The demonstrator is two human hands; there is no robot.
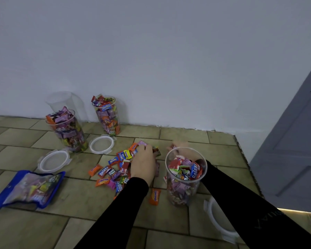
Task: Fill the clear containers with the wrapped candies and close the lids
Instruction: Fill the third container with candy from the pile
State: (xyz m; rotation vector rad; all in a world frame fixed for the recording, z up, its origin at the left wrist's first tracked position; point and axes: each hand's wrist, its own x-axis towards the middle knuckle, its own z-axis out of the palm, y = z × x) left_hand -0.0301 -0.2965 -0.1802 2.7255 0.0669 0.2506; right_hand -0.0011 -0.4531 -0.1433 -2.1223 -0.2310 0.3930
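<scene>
**Hands at the candy pile beside an open jar**

Black sleeves [126,209] run up from the bottom edge toward the middle of the tiled floor [25,229]. On the left arm, the left hand [144,162] lies palm down over the right edge of the loose candy pile [115,169], fingers curled together onto the wrappers; whether any candy is gripped cannot be told. The right hand [178,145] reaches behind the near container [184,177], mostly hidden by its rim. Only its fingertips show, next to a small red wrapper, and their state cannot be told.

That near container is clear, upright and uncovered, filled with wrapped candies to a little below the rim. A white lid [215,218] lies flat just to its right, partly under the right sleeve. One orange candy [155,196] lies alone on the floor between the left sleeve and the container.

Farther back on the left stand two more uncovered containers, a left one [67,130] and a right one [108,115], both heaped above the rim. An empty container [61,101] stands behind the left one, by the wall [151,51]. Two white lids [101,144] [53,161] rest on the floor in front of them. A blue candy bag [29,187] lies flat at the far left. A grey door [294,141] stands at the right.
</scene>
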